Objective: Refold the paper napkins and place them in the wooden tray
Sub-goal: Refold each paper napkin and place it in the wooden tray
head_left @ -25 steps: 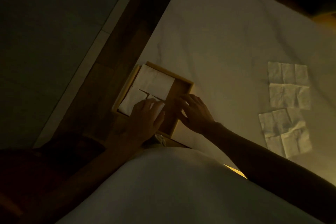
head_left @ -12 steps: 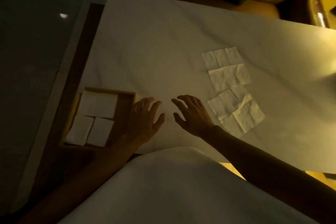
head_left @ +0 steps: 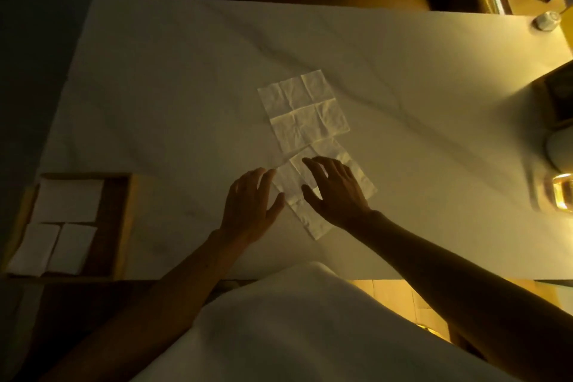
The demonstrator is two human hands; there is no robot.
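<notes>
Two unfolded, creased paper napkins lie on the white table. The far napkin point(head_left: 304, 108) is flat and untouched. The near napkin point(head_left: 359, 177) lies askew under my hands. My right hand point(head_left: 336, 192) hovers over or rests on it with fingers spread. My left hand point(head_left: 251, 205) is at its left edge, fingertips near the napkin's corner, fingers apart. Neither hand grips anything. The wooden tray point(head_left: 128, 226) sits at the table's left near corner and holds three folded white napkins point(head_left: 66, 205).
The white marble-look table point(head_left: 186, 87) stretches wide. At the right edge stand a glass with amber liquid point(head_left: 561, 192), a pale rounded object point(head_left: 558, 149) and a dark box point(head_left: 558, 99). A small bottle cap point(head_left: 547, 20) is at the far right corner.
Both hands left the tray and moved right to the near unfolded napkin. My view swung right, so the tray now lies at the far left.
</notes>
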